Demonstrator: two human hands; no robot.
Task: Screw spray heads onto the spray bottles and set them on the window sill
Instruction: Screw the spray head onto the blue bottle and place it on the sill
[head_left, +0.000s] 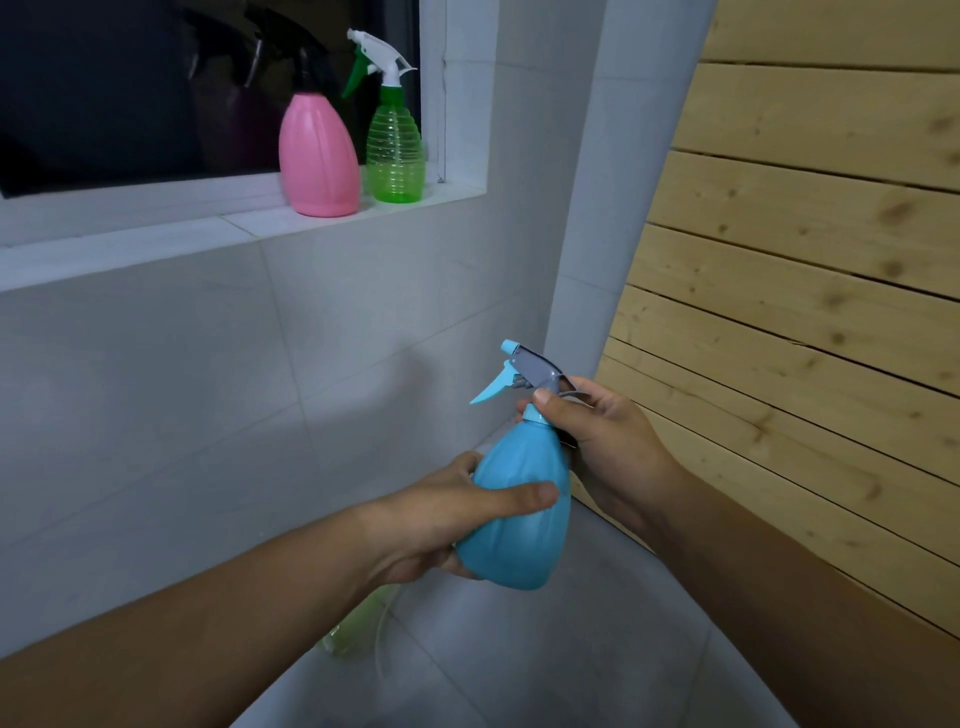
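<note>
Pale wood slats (810, 260) fill the right of the frame. A white sill (156, 244) crosses the upper left, with a pink bottle (318, 156) and a green bottle (394, 150) standing upright just beside each other at its right end, both with heads on. Low centre, a blue bottle (519, 519) is held in the air. The left hand (441, 525) wraps its body, thumb across the front. The right hand (608, 441) pinches the neck, below the blue-grey spray head (530, 371).

White tiled wall (182, 389), wooden slat panel (805, 234), dark window pane (104, 93), grey floor (597, 649)
</note>
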